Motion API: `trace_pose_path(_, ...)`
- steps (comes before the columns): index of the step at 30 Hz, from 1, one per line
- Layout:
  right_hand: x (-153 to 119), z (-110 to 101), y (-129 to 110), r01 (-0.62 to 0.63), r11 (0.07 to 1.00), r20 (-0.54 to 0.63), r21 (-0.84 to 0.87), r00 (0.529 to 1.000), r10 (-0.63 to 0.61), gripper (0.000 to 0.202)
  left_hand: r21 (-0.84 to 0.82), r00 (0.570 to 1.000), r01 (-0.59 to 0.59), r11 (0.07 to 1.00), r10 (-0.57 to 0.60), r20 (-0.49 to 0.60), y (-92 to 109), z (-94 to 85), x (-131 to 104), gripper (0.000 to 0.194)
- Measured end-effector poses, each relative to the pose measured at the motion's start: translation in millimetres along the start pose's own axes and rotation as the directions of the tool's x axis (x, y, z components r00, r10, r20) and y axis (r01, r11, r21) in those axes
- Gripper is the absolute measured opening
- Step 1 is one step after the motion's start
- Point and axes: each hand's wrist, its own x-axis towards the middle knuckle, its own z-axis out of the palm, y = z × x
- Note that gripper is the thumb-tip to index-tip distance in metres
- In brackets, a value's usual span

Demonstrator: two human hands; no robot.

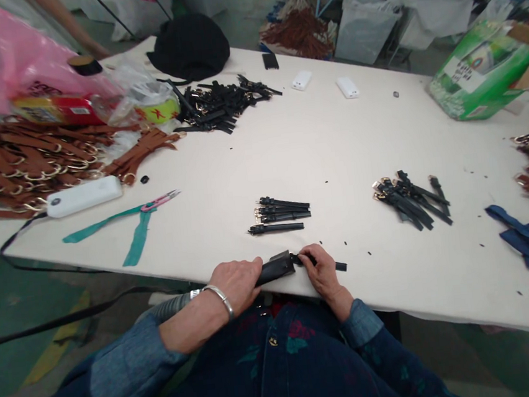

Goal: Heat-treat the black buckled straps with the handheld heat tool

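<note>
My left hand (236, 282) is wrapped round a black hot-air blower (275, 268) with a wide, flat nozzle pointing right, at the table's near edge. Its other end is mostly hidden by my hand and arm. Just right of the nozzle, my right hand (319, 271) pinches a narrow black leather strap (341, 266), whose tail sticks out past the fingers. The strap's near end lies close to the nozzle mouth; whether they touch I cannot tell. Beyond my hands, several black buckled straps (284, 209) lie side by side. A looser group of black straps (414, 199) is to the right.
Pink thread snips (159, 200) tied with green cloth lie left, near a white power bank (84, 197). Brown straps (21, 156), a heap of black straps (222, 102) and a black cap (191, 46) are behind. Rightward are a blue cloth (525, 239) and a green bag (477, 72).
</note>
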Motion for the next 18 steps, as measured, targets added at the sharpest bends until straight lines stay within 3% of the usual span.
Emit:
trace_pose_path(7, 0.3, 2.0, 0.5, -0.049, 0.998, -0.055, 0.034, 0.997, 0.051, 0.014, -0.033, 1.0, -0.016, 0.999, 0.015, -0.022, 14.7, -12.4, 12.2, 0.024)
trace_pose_path(12, 0.8, -10.0, -2.2, -0.074, 0.995, 0.009, 0.072, 0.997, 0.073, 0.017, -0.046, 1.0, 0.022, 0.999, -0.021, 0.014, 8.2, -9.2, 11.6, 0.026)
trace_pose_path(18, -5.1, -23.6, 9.2, 0.108, 0.993, 0.043, -0.052, 0.993, -0.105, 0.017, -0.006, 0.999, -0.01, 1.0, 0.01, 0.032, -4.1, -7.5, 10.0, 0.029)
